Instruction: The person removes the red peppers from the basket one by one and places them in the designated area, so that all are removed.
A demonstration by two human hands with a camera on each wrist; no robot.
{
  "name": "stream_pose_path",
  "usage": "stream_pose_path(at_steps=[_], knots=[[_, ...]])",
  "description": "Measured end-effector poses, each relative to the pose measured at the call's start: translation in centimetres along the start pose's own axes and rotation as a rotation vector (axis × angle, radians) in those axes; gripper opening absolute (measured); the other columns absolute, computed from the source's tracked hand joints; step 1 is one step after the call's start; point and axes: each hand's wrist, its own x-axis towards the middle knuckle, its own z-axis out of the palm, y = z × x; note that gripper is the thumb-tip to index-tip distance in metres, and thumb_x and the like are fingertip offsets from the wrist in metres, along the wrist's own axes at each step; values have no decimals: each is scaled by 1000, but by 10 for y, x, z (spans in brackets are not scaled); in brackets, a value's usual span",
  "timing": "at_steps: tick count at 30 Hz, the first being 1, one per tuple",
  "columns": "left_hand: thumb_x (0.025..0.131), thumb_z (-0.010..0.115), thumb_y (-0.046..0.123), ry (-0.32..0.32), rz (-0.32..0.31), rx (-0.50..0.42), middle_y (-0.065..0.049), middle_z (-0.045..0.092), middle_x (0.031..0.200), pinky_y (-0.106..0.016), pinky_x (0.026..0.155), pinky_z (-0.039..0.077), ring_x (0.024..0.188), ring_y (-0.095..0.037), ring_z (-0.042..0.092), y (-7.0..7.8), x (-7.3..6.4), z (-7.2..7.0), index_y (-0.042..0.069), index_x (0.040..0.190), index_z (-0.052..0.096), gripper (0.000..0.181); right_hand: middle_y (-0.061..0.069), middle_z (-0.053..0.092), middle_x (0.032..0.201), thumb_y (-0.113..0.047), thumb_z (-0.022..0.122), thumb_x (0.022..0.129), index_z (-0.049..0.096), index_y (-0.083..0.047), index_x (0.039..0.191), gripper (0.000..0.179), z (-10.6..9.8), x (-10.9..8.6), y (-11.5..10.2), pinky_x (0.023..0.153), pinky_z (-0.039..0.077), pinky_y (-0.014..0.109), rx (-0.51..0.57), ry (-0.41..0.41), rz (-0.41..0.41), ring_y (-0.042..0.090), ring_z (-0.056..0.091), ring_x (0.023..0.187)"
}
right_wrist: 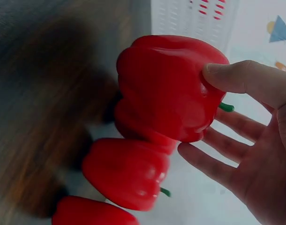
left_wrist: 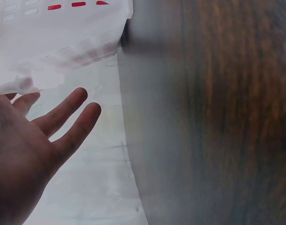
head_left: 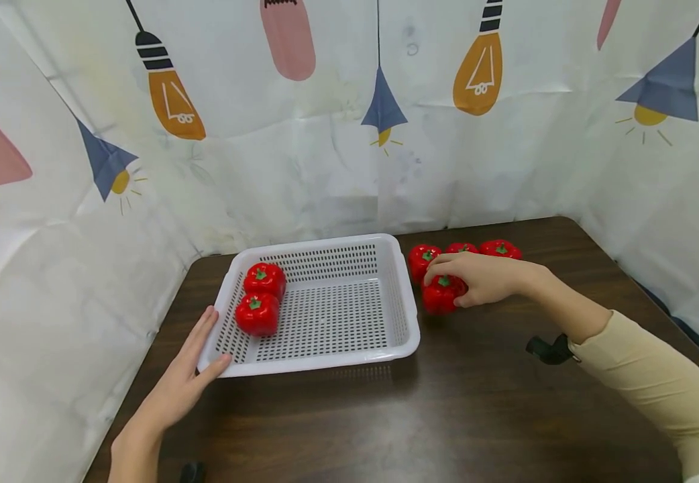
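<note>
A red bell pepper [head_left: 439, 300] with a green stem is held between the thumb and fingers of my right hand [head_left: 485, 276], just right of the basket. In the right wrist view my thumb presses on the side of this pepper [right_wrist: 168, 86]; whether it touches the table I cannot tell. My left hand [head_left: 171, 386] is at the front left corner of a white perforated plastic basket [head_left: 406, 329], its thumb over the rim. The left wrist view shows that hand's fingers [left_wrist: 70, 133] spread and mostly straight. Two red peppers, one [head_left: 265, 278] behind the other [head_left: 257, 315], sit at the basket's left side.
Behind the right hand, three more red peppers stand on the table: one by the basket [head_left: 424, 258], a partly hidden one [head_left: 461, 247] and one farther right [head_left: 502, 249]. The dark wooden table [head_left: 446, 409] meets a white patterned curtain [head_left: 325, 174] at the back.
</note>
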Motion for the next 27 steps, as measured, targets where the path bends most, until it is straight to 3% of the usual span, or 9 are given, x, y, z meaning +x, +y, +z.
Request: stream_pose_path(at_steps=[6,11,20,23,24,27], knots=[[98,68,22,1,6,-2,-8,10,171,-76,109,19,153,-42,13,0,0,1,20,166,20,84,-7,57,134,-7,81,84,64,-19,128,49,11,3,4,93,52,39,-5,7,5,21,52,121],[97,68,21,3,6,-5,-9,11,171,-75,109,18,152,-42,15,-1,-1,3,20,166,21,83,-3,56,137,-6,80,85,65,-18,129,48,16,3,7,96,51,45,9,6,-11,25,53,123],[98,68,22,14,2,11,-8,11,171,-59,119,18,153,-38,15,-1,-2,3,20,166,21,83,11,50,149,-7,80,87,64,-19,132,50,23,4,14,96,52,50,38,57,-35,34,44,135],[98,68,23,12,3,6,-8,11,171,-60,118,17,153,-39,14,-1,-2,2,20,166,21,83,12,47,152,-7,80,87,64,-19,134,51,25,4,16,97,52,50,42,74,-26,34,41,137],[98,68,22,13,5,0,-8,11,171,-66,116,18,153,-40,14,-1,-2,2,20,166,21,83,12,46,152,-7,80,87,64,-20,134,52,25,4,16,97,52,50,44,78,-22,34,41,137],[97,68,22,17,8,0,-9,11,171,-64,117,19,153,-39,14,-1,-1,2,20,166,21,83,12,47,152,-6,81,86,63,-19,135,53,26,5,16,96,52,50,36,90,-17,34,41,137]])
